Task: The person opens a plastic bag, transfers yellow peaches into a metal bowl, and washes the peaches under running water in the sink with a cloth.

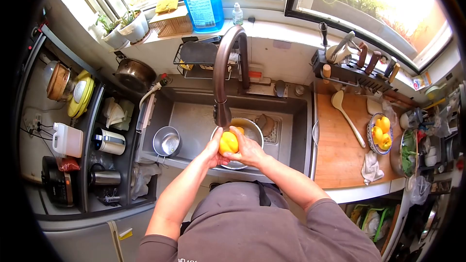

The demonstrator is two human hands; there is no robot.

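Both hands are wrapped around a yellow bell pepper [228,143] under the faucet [222,111]. My left hand [212,152] closes on its left side, and my right hand [250,149] on its right side. Below them a metal pot [259,135] sits in the sink [194,112]; a bit of yellow shows in it behind my fingers, its shape mostly hidden. To the left stands a small saucepan [167,141] in the sink. I cannot make out whether water is running.
At right, a bowl [373,144] of yellow peppers, a ladle [347,116] and a cloth [372,167] lie on the wooden counter [335,160]. A knife rack [352,70] stands behind. A blue bottle [203,7] is on the windowsill. Shelves with appliances fill the left.
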